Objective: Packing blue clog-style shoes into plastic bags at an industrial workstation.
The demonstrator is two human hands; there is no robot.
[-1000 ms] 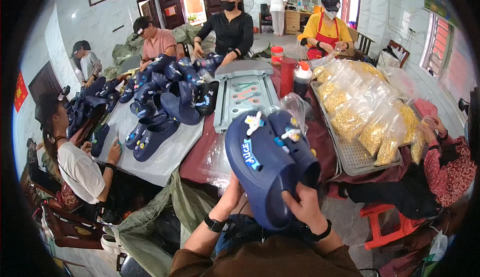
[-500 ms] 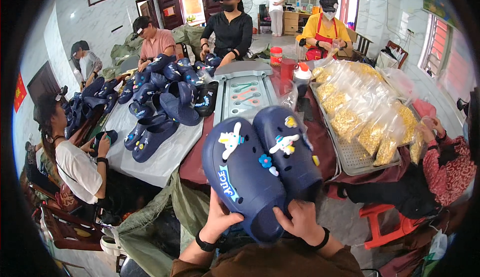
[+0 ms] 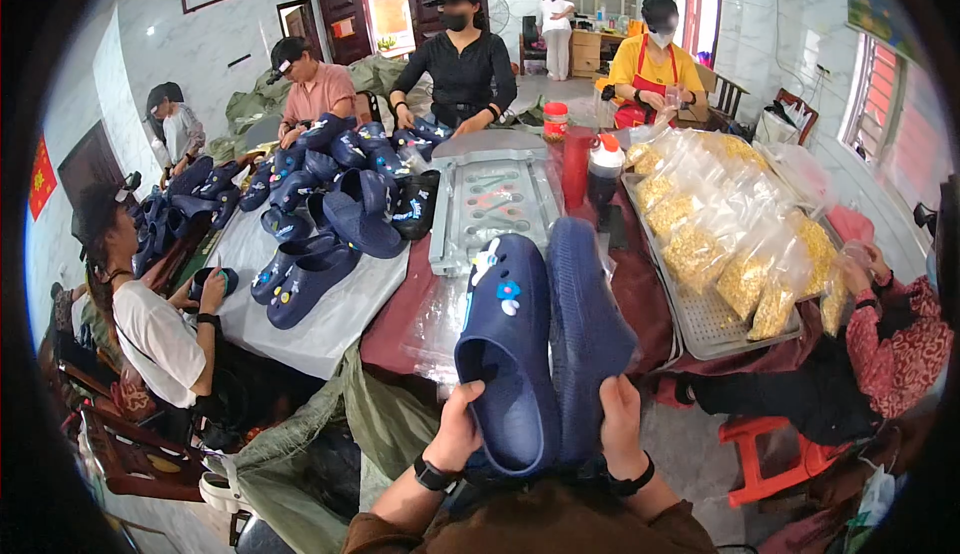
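Observation:
A pair of navy foam clogs is up in front of me, toes pointing away. My left hand (image 3: pixel 455 432) is closed on the heel end of the left clog (image 3: pixel 507 324), whose open top faces me. White, blue and other small charms sit on its toe. My right hand (image 3: pixel 624 428) grips the right clog (image 3: pixel 590 334), which is turned on its side so its textured sole shows. The two clogs touch along their length. Beyond them, a clear plastic bag (image 3: pixel 432 339) lies on the dark red cloth, near a grey tray-like panel (image 3: pixel 497 199) under clear plastic.
Many navy clogs (image 3: pixel 345 209) are heaped on the left table (image 3: pixel 335 329). At the right, a metal tray (image 3: pixel 690 316) holds bags of yellow kernels (image 3: pixel 715 224). A dark bottle (image 3: pixel 604 174) and red container (image 3: pixel 577 169) stand between. Co-workers surround the tables; a red stool (image 3: pixel 765 464) is at right.
The clogs have tilted and turned from showing their decorated tops to showing the left one's opening and the right one's sole. My hands have moved apart to their outer sides.

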